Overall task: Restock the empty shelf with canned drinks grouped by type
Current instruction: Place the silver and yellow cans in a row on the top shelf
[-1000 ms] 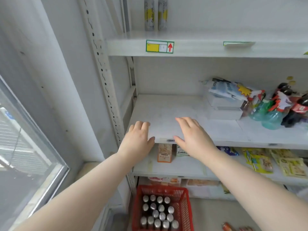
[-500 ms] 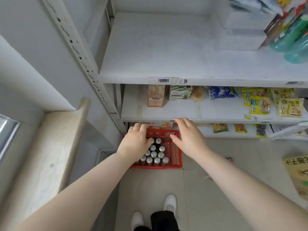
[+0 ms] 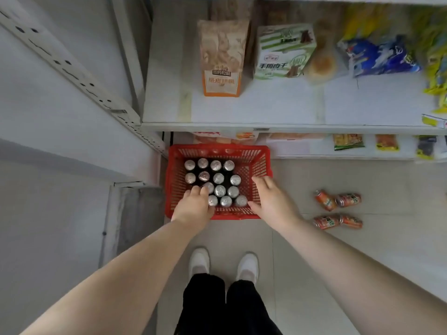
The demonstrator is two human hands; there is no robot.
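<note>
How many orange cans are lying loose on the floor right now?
4 orange cans, all on their sides on the floor right of the red basket: that one beside another farther off, two nearer the person. None looks hidden.

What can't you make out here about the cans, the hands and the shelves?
- Cans in the red basket: the head view shows only their tops. Their sides, and so their type, are hidden.
- Left hand: its fingers cover a can, so the grip is unclear.
- Empty shelf: out of view, past the top edge.
- Yellow packets: blurred and cut off by the right edge.
</note>
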